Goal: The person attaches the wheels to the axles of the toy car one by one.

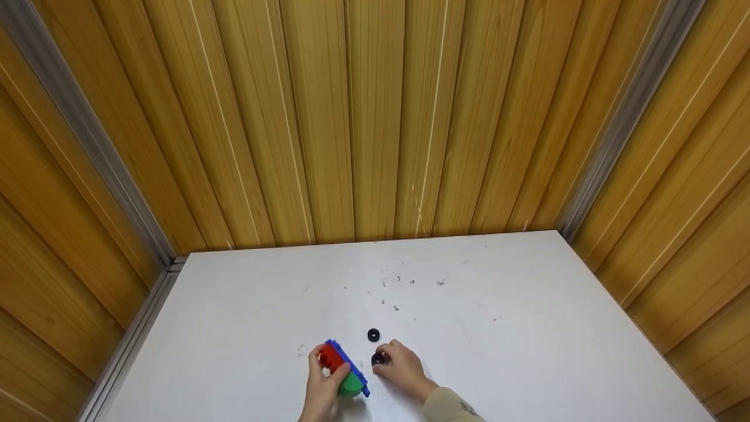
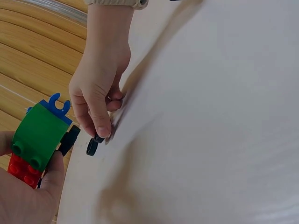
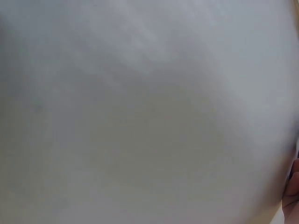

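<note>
My left hand (image 1: 322, 375) grips a small brick car (image 1: 344, 368) made of red, green and blue bricks, low on the white table (image 1: 527, 328). In the left wrist view the brick car (image 2: 36, 140) shows a black part (image 2: 70, 139) on its side, and my left hand (image 2: 32, 196) is curled round it. Just right of it, my right hand (image 1: 394, 362) pinches a small black wheel (image 1: 378, 358) against the table. The left wrist view shows the right hand (image 2: 96, 93) with its fingertips (image 2: 103, 130) on that wheel (image 2: 98, 138). A second black wheel (image 1: 373, 335) lies loose a little beyond.
Wooden panel walls (image 1: 375, 117) close in the table at the back and on both sides. Small dark specks (image 1: 398, 293) mark the table's middle. The right wrist view is only blurred white table (image 3: 140, 112), with a sliver of finger (image 3: 294, 191) at the right edge.
</note>
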`<state>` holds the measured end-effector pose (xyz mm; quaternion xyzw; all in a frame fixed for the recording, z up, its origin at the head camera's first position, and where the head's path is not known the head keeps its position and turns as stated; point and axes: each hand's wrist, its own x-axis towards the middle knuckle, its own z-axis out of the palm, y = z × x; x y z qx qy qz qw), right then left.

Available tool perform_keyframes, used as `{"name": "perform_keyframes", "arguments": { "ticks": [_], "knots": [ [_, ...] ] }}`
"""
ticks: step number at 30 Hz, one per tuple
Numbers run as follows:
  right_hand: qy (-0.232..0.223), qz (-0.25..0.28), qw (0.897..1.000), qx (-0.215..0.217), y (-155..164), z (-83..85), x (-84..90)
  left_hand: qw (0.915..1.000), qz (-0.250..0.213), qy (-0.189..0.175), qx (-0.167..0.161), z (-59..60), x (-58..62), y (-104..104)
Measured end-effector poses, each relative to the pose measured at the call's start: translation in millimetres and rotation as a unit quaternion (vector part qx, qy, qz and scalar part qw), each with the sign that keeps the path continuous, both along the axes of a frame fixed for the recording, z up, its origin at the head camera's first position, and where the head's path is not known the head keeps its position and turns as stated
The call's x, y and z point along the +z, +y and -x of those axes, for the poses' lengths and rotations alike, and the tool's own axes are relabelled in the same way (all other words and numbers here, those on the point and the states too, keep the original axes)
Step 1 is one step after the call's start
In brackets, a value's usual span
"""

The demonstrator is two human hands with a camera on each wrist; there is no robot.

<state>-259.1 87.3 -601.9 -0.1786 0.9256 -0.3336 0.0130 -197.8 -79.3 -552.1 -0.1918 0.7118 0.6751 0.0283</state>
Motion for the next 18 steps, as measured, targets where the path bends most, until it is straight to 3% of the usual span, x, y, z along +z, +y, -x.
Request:
{"name": "perform_keyframes", "arguments": {
  "ticks": [6,11,18],
  "knots": [
    [-0.008,0.03,0.999,0.021,6.6,-0.4,3.5,0.9997,0.001,-0.026,0.002,2.3,0.8,1.1],
    [-0.016,0.056,0.998,0.03,10.5,-1.0,6.7,0.9999,0.003,-0.013,-0.002,2.0,-0.1,0.9],
    [-0.033,0.097,0.994,0.034,12.3,-3.6,18.2,0.9997,-0.008,-0.023,-0.003,2.9,0.6,1.1]
  ]
}}
